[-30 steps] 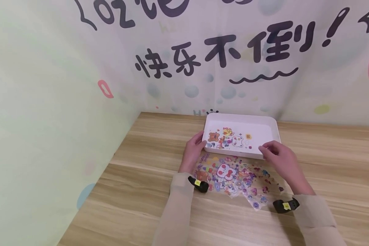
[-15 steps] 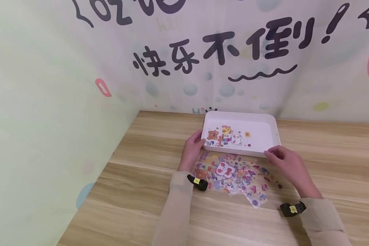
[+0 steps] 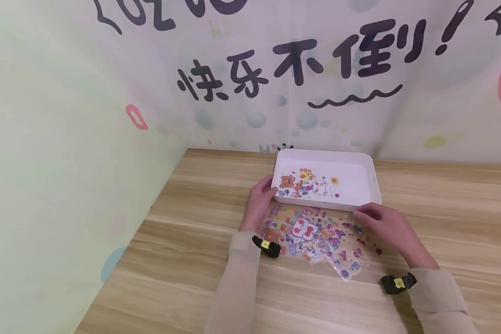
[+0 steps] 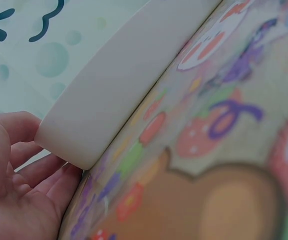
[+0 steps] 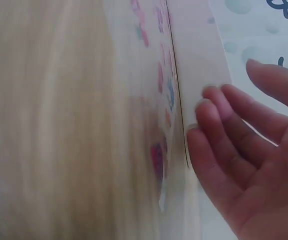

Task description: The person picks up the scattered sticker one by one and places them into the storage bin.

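Observation:
A shallow white tray (image 3: 355,174) stands near the wall, with cut-out stickers lying in its left part, among them a brown bear (image 3: 287,181) and a white bear (image 3: 319,187). My left hand (image 3: 258,204) holds the tray's front left corner; in the left wrist view its fingers bend around the corner beside the white wall (image 4: 114,70). At the front right corner is my right hand (image 3: 390,228), fingers loosely bent and thumb apart in the right wrist view, fingertips (image 5: 211,95) at or close to the tray's outer side. Nothing shows between them.
In front of the tray, clear sheets of colourful stickers (image 3: 305,229) lie overlapping on the wooden table (image 3: 192,218). A printed cloth backdrop (image 3: 234,125) rises behind the tray and along the left. Black straps (image 3: 398,282) sit on both wrists.
My right hand has come from the tray's front rim down to just before its front right corner. My left hand stays at its corner. The whole view has drifted slightly.

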A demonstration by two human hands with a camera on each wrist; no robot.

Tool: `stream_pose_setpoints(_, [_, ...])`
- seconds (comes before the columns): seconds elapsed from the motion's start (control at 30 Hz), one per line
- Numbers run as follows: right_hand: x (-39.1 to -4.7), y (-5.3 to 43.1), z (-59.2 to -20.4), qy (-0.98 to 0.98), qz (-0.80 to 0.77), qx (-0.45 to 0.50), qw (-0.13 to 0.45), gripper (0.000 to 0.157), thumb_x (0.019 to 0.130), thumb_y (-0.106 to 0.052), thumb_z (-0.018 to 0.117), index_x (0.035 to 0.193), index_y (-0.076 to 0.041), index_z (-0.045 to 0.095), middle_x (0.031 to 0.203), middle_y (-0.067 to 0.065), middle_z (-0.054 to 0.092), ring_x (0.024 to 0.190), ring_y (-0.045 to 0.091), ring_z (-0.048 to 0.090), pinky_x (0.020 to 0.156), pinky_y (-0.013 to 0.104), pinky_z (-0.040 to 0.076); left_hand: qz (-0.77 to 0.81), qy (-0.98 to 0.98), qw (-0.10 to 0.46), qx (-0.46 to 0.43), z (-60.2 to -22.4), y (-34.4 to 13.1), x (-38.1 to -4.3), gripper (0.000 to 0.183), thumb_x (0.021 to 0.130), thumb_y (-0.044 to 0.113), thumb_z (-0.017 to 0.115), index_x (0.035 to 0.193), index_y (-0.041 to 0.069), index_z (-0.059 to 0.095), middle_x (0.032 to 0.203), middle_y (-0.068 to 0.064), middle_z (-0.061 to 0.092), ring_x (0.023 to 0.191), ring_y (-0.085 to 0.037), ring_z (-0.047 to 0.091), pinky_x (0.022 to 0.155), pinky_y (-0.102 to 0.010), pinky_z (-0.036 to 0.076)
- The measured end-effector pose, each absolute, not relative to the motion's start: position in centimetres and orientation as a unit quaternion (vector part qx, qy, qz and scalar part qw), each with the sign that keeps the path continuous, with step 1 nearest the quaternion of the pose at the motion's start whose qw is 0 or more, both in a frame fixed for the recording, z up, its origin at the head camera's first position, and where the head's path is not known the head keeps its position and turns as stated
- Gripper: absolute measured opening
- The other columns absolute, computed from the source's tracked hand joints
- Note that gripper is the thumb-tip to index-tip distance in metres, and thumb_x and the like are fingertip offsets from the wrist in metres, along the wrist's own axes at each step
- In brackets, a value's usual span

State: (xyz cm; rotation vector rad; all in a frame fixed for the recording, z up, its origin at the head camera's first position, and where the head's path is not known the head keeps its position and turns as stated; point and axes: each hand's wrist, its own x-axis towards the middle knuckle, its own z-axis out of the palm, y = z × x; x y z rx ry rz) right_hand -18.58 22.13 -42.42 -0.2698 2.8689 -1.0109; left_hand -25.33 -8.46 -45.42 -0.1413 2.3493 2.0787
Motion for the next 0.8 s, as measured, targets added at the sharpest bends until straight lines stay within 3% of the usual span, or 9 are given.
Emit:
stream_pose_setpoints(0.3, [-18.6, 22.1, -42.5, 0.939, -0.311, -0.127, 0.077, 0.055, 0.087, -0.05, 0.047, 0.121, -0.008, 0.054, 0.114, 0.018, 0.057, 0.102, 0.036, 0.052, 0.08, 0.052, 0.044, 0.665, 0.746, -0.005, -0.029, -45.7, -8.6, -25.4, 0.041, 0.09, 0.018, 0.052, 0.13, 0.027, 0.045, 0.13, 0.01, 0.046, 0.118, -0.007, 0.042, 0.095, -0.023, 0.039])
stream_pose_setpoints(0.43, [-18.6, 21.9, -42.6, 0.938, -0.303, -0.149, 0.081, 0.052, 0.086, -0.044, 0.053, 0.124, -0.008, 0.052, 0.1, 0.011, 0.06, 0.087, 0.025, 0.055, 0.07, 0.04, 0.048, 0.666, 0.745, -0.006, -0.03, -45.7, -8.6, -25.4, 0.042, 0.09, 0.018, 0.052, 0.131, 0.026, 0.044, 0.131, 0.009, 0.045, 0.119, -0.008, 0.042, 0.094, -0.023, 0.039])
stream_pose_setpoints(0.57, [-18.6, 21.4, -42.7, 0.935, -0.293, -0.181, 0.08, 0.051, 0.084, -0.037, 0.059, 0.125, -0.009, 0.05, 0.08, 0.001, 0.055, 0.067, 0.015, 0.049, 0.054, 0.027, 0.043, 0.666, 0.745, -0.007, -0.031, -45.8, -8.5, -25.4, 0.042, 0.09, 0.018, 0.051, 0.131, 0.026, 0.044, 0.131, 0.009, 0.045, 0.119, -0.009, 0.042, 0.095, -0.024, 0.039])
stream_pose_setpoints(0.67, [-18.4, 21.0, -42.8, 0.935, -0.289, -0.189, 0.084, 0.054, 0.084, -0.035, 0.06, 0.128, -0.009, 0.047, 0.073, 0.0, 0.05, 0.059, 0.014, 0.045, 0.047, 0.027, 0.04, 0.666, 0.745, -0.008, -0.03, -45.7, -8.5, -25.4, 0.042, 0.09, 0.018, 0.051, 0.13, 0.027, 0.044, 0.131, 0.009, 0.045, 0.119, -0.009, 0.042, 0.095, -0.024, 0.039])
stream_pose_setpoints(0.8, [-18.3, 20.7, -42.8, 0.939, -0.271, -0.189, 0.095, 0.059, 0.083, -0.032, 0.062, 0.133, -0.007, 0.042, 0.079, 0.002, 0.047, 0.058, 0.014, 0.042, 0.045, 0.027, 0.038, 0.666, 0.746, -0.009, -0.026, -45.6, -8.5, -25.2, 0.041, 0.09, 0.019, 0.051, 0.131, 0.026, 0.044, 0.131, 0.009, 0.045, 0.119, -0.009, 0.042, 0.095, -0.025, 0.039])
